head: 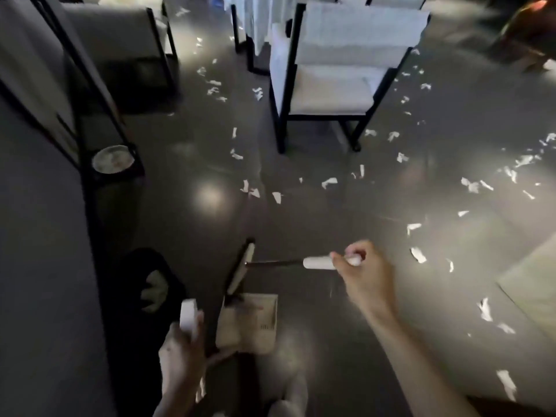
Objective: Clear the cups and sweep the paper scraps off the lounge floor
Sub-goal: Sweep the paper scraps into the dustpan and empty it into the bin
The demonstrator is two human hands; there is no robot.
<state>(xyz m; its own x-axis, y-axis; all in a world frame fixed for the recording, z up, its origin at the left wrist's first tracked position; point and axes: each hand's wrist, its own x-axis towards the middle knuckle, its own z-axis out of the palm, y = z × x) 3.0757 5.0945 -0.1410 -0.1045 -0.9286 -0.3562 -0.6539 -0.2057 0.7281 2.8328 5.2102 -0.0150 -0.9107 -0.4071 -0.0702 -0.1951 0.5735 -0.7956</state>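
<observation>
Sweeping step in hand, we judge. Right hand [361,272] clenched round broom handle [319,262], brush head [240,272] just past grip, at dustpan [255,323] mouth. Left hand [180,353] grasps dustpan handle [189,317]. Paper scraps [329,182] well beyond both grips — next we reach out, draw them in.

Two bare arms show, uncovered along all of their visible length. The left forearm [173,400] enters at about 7 o'clock and ends in the left hand [180,350], dim and partly in shadow. The right forearm [421,356], longer in view and slender, comes in from 5 o'clock to the right hand [365,273], its knuckles lit. At 6 o'clock, between the arms, a pale rounded shape may be a knee [285,406] clad in light cloth; blur hides detail.
</observation>
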